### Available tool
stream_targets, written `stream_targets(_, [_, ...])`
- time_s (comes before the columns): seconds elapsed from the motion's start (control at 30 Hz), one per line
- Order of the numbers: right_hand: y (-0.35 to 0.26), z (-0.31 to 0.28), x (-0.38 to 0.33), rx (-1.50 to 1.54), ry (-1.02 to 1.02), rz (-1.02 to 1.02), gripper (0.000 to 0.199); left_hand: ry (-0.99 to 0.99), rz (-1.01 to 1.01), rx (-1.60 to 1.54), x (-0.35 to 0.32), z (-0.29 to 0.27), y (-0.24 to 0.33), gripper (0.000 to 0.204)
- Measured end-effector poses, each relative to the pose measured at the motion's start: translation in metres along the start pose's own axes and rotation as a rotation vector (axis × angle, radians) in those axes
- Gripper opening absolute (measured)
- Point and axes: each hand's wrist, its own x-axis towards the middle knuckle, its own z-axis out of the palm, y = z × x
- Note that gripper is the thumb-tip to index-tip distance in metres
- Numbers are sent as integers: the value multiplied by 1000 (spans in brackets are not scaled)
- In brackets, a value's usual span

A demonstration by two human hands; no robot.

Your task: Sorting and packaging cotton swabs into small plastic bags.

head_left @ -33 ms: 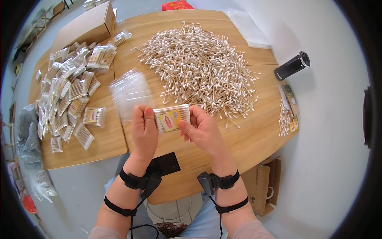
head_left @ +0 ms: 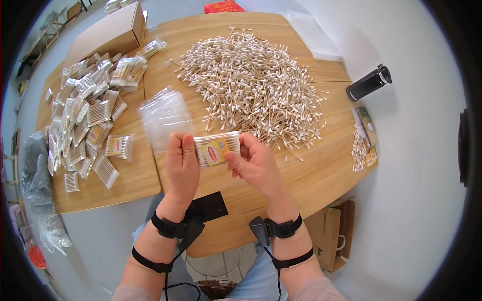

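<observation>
Between my two hands is a small clear bag of cotton swabs [head_left: 217, 150] with a yellow label facing up. My left hand [head_left: 183, 159] pinches its left end between thumb and fingers. At the other end my right hand [head_left: 252, 159] grips it, the thumb lying across the label. Just beyond my left hand lies a stack of clear plastic bags [head_left: 166, 116]. A large heap of loose cotton swabs [head_left: 253, 85] spreads over the table farther ahead. Filled swab packets [head_left: 98, 113] form a pile at the left.
On the wooden table [head_left: 296, 173] a cardboard box [head_left: 108, 31] stands far left. A black bottle [head_left: 369, 83] and a few swabs with yellow labels [head_left: 370, 158] are at the right. A black flat rectangle [head_left: 210, 206] lies near my wrists. Below right stands a paper bag [head_left: 324, 236].
</observation>
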Motion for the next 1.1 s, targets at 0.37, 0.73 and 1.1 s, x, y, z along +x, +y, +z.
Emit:
stream_targets(0.37, [-24,0,-5,-503,229,-437,20,-390,-166,-74,1,9,0,5])
stream_targets(0.73, [-23,-2,-7,-519,223,-429,25,-401,100,118,5,10,5,38])
stream_targets(1.1, [-30,2,-6,-526,145,-402,30,-487,178,19,9,4,7,38])
